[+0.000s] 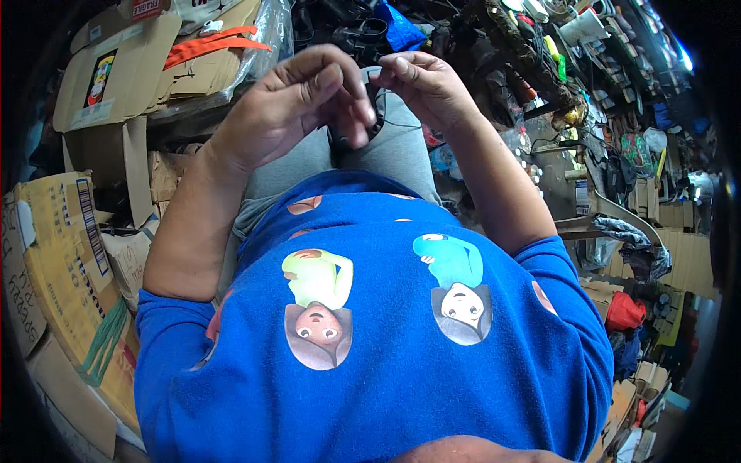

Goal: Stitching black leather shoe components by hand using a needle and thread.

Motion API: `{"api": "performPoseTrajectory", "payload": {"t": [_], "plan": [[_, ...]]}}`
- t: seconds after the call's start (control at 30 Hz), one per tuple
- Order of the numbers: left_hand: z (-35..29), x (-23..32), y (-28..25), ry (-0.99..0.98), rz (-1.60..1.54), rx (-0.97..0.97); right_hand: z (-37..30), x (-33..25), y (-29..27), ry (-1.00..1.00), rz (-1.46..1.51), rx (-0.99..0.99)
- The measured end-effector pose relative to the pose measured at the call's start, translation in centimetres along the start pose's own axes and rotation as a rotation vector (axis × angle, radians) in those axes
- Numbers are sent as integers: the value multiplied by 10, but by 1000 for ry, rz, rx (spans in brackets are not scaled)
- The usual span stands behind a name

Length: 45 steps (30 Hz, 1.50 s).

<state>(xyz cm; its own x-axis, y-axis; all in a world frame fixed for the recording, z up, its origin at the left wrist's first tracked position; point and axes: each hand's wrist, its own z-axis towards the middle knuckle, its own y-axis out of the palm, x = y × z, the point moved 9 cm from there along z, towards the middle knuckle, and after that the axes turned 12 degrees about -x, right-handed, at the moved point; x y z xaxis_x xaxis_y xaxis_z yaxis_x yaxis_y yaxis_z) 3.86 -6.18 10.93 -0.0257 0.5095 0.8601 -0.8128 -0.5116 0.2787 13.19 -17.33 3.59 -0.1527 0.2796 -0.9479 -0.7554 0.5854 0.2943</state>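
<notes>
Both my hands are raised above my lap. My left hand [305, 100] is loosely curled with its fingers apart. The thumb points up, and the lower fingers are blurred by motion. I see nothing held in it. Close by on the right, my right hand [432, 85] has its thumb and index finger pressed together in a pinch. What is between those fingertips is too small to make out. Under the hands, between my grey-trousered legs [401, 147], sits a dark object [378, 116], mostly hidden by my left fingers. A thin black wire [401, 124] curves out beside it.
Cardboard boxes [116, 69] stand at the left, with an orange strip [216, 46] and clear plastic wrap on them. A taped box [65, 262] is nearer. Dark parts and a blue bag [400, 29] lie ahead. Cluttered shelves [571, 69] fill the right; a red bag [625, 311] lies lower.
</notes>
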Motion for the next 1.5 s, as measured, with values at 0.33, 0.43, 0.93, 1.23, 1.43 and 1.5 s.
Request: {"api": "performPoseTrajectory", "payload": {"t": [0.33,0.43,0.93,1.23,1.43,1.5], "plan": [[-23,-31,-15,-353,336,162,-20,-28,24,-113,165,-340],[-40,-32,-34,-496,1063,161,-51,3,-3,308,-705,-170],[-233,192,-114,-853,1552,1440,-403,-43,-305,1236,-1439,578],[-15,-83,-53,-496,1236,213,-87,56,-57,537,-481,56],[-44,-80,-84,-655,1148,273,-78,62,-67,598,-498,107],[-78,-66,-110,-721,1146,385,-83,60,-83,578,-546,160]]}}
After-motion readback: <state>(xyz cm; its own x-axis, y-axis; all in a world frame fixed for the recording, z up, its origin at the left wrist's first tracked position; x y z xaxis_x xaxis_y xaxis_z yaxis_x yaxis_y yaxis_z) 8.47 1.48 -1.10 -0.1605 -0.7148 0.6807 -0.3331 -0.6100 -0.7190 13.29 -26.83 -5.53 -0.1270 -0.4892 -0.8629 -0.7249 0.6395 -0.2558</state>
